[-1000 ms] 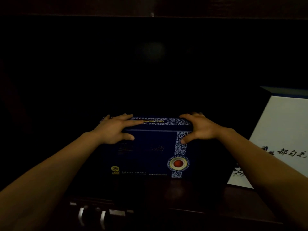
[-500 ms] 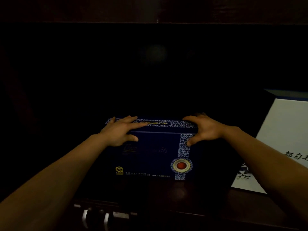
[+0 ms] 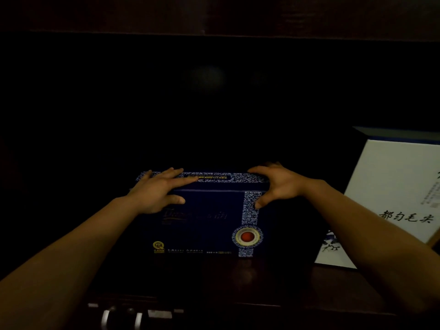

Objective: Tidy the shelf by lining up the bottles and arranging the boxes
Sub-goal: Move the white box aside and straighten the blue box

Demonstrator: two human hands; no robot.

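Navy-blue rectangular cardboard box point(image 3: 209, 217) with a blue-and-white patterned band stands upright on the dark wooden shelf point(image 3: 262, 279), just left of a white box with black calligraphy point(image 3: 390, 186). The left hand point(image 3: 157, 194) and right hand point(image 3: 276, 184) clamp its top corners, fingers spread over the lid and thumbs pressed on the front face. Everything behind it seems lost in darkness.

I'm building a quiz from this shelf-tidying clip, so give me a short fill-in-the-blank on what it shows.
1. Both hands rest on the top edge of the dark ____ box.
2. The round emblem on that box has a ____ centre.
3. The white box with brush lettering stands to the ____ of it.
4. The left hand and right hand number ____ on the box.

Missing words: blue; red; right; two
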